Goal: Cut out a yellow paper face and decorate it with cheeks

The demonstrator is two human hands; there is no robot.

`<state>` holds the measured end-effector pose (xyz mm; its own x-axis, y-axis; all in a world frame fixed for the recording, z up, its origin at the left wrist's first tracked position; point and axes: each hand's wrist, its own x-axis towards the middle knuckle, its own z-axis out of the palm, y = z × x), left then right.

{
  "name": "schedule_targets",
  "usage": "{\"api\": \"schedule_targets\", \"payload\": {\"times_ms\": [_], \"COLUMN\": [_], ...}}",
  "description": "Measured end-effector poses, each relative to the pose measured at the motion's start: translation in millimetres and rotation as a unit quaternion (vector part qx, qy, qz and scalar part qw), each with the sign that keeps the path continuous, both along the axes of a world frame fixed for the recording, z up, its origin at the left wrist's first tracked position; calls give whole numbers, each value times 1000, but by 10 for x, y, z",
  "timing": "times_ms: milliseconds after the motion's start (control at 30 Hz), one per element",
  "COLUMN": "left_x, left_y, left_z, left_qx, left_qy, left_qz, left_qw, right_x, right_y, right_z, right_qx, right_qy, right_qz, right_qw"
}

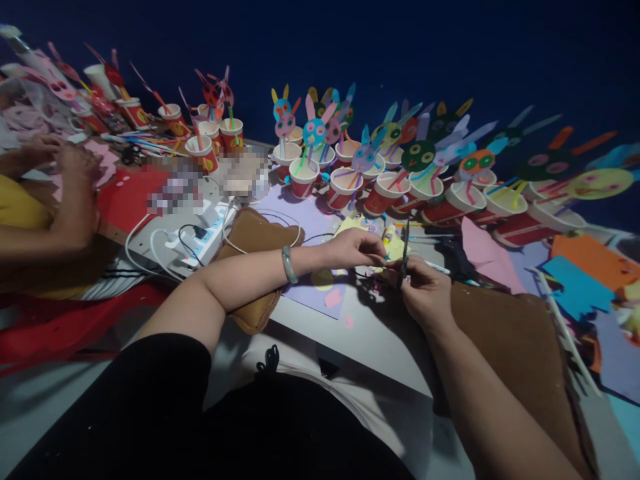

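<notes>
My right hand [424, 287] is closed on dark scissors [405, 248], whose blades point up and away from me. Just to its left, my left hand [361, 249] is pinched, its fingertips close to the scissors; what it holds is too small to make out. Beneath and beyond the hands are yellow paper pieces [395, 244]. A lilac sheet [300, 301] lies under my left wrist, with a yellow circle [323, 279] and a pink scrap [333, 297] on it.
Paper cups [345, 188] with rabbit-faced straws stand along the back. Brown cushions [505, 347] flank my arms. A white power strip [203, 233] with cables lies left. Orange paper [595, 263] and blue paper [575, 287] lie right. Another person's hands [77, 160] work at far left.
</notes>
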<state>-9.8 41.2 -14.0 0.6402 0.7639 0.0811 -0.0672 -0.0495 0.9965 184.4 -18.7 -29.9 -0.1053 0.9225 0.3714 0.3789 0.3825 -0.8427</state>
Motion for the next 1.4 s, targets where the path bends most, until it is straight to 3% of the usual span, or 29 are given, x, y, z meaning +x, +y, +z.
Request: {"api": "schedule_targets", "payload": {"times_ms": [367,600,1033,1400], "left_x": [-9,9,-19,-3], "left_y": [12,-12,-17,18], "left_z": [-89,-19,33,-52], "left_qx": [44,12,23,28], "left_qy": [8,26,23,29], "left_qz": [-18,-4,-6,-7], "left_qw": [999,1000,999,999], "right_x": [-16,-34,2,-8], "right_y": [-11,-10,22,32], "right_z": [-11,28,-44,6], "right_qx": [4,14,8,10], "right_qy": [6,5,-5,6], "right_qz": [9,-4,-1,2], "right_qw": [1000,1000,1000,1000]}}
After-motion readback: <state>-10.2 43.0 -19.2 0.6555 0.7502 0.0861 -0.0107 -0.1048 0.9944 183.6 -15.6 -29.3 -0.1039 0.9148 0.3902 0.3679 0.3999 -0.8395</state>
